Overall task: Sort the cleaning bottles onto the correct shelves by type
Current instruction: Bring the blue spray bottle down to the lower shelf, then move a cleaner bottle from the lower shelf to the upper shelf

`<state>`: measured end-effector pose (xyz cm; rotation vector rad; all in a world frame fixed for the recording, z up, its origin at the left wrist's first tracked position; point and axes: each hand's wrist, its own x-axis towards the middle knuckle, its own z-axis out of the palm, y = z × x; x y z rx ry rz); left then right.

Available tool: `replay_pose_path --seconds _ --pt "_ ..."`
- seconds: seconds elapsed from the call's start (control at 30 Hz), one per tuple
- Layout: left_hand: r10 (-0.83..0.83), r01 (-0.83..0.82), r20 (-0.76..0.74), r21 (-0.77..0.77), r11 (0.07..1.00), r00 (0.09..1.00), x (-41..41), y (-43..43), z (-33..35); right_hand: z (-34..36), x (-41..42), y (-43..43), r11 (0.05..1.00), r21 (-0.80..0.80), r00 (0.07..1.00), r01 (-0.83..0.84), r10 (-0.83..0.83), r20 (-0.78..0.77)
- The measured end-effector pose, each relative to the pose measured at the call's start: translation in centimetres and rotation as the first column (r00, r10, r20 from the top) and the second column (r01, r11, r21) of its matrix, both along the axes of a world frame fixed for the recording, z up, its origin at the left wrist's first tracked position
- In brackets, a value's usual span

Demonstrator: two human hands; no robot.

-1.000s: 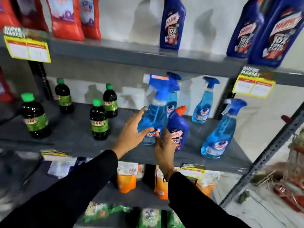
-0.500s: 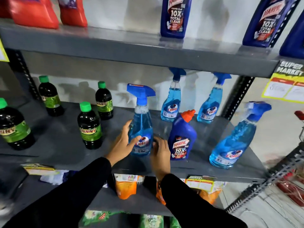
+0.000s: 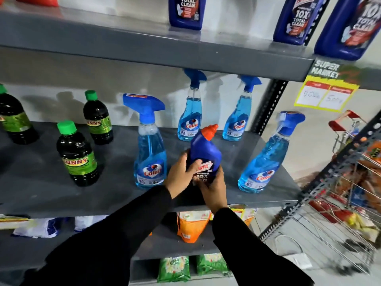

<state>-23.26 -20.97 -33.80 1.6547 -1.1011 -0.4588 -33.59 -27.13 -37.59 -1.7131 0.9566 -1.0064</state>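
A dark blue Harpic bottle [image 3: 204,149] with an orange-red cap sits at the middle shelf [image 3: 41,195], tilted slightly. My left hand [image 3: 181,174] wraps its left side and my right hand [image 3: 213,188] cups its lower front; both grip it. Several light blue Colin spray bottles stand around it: one just left [image 3: 149,149], two behind [image 3: 190,112] [image 3: 239,114], one at the right [image 3: 266,159]. On the top shelf [image 3: 144,48] stand three large dark blue Harpic bottles [image 3: 186,11] [image 3: 296,19] [image 3: 350,27].
Dark bottles with green caps [image 3: 77,155] [image 3: 98,118] [image 3: 14,118] occupy the middle shelf's left half. A yellow price tag [image 3: 325,96] hangs at the right. Orange pouches [image 3: 191,226] and green packets [image 3: 174,269] lie on lower shelves. A wire basket rack [image 3: 350,193] stands to the right.
My left hand let go of the nearest Colin spray bottle, which now stands on the shelf. Both hands moved right onto the Harpic bottle and took hold of it.
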Motion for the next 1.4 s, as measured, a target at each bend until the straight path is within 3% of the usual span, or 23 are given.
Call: replay_pose_path --seconds 0.07,0.23,0.4,0.57,0.7,0.87,1.0,1.23,1.4 --pt "0.039 -0.039 0.01 0.052 0.998 0.999 0.0 -0.1 0.4 0.5 -0.2 0.2 1.0 0.005 1.0 0.008 -0.008 0.005" --pt "0.095 -0.092 0.111 -0.032 0.995 0.989 -1.4 2.5 1.0 1.0 -1.2 2.4 1.0 -0.003 0.999 0.0 0.001 0.054" --pt "0.155 -0.119 0.12 -0.268 0.956 0.981 -4.3 6.0 4.5 3.8 -2.9 5.9 0.987 -0.16 0.998 -0.01 0.021 0.064" --pt "0.045 -0.082 -0.079 -0.575 0.814 0.996 -6.3 8.5 12.5 11.8 -4.7 8.4 0.899 -0.432 0.977 0.077 0.018 0.212" --pt "-0.016 0.016 0.006 -0.714 0.7 1.0 -6.9 9.9 22.2 20.6 -5.1 9.2 0.825 -0.529 0.908 0.197 0.05 0.416" --pt "-0.139 0.231 0.192 -0.631 0.741 0.971 -4.8 9.6 31.7 30.2 -4.5 7.3 0.822 -0.56 0.871 0.099 0.2 0.448" --pt "-0.141 0.19 0.131 -0.536 0.823 0.981 -1.4 7.0 34.9 33.8 -1.7 4.0 0.862 -0.507 0.914 -0.004 0.209 0.349" --pt "-0.089 0.052 -0.054 -0.482 0.875 0.995 2.7 2.7 35.0 34.4 3.2 -0.2 0.889 -0.448 0.94 -0.092 0.227 0.257" --pt "-0.109 0.074 -0.056 -0.432 0.899 0.992 4.0 1.8 34.8 34.1 4.0 -1.2 0.899 -0.424 0.946 -0.108 0.224 0.234"
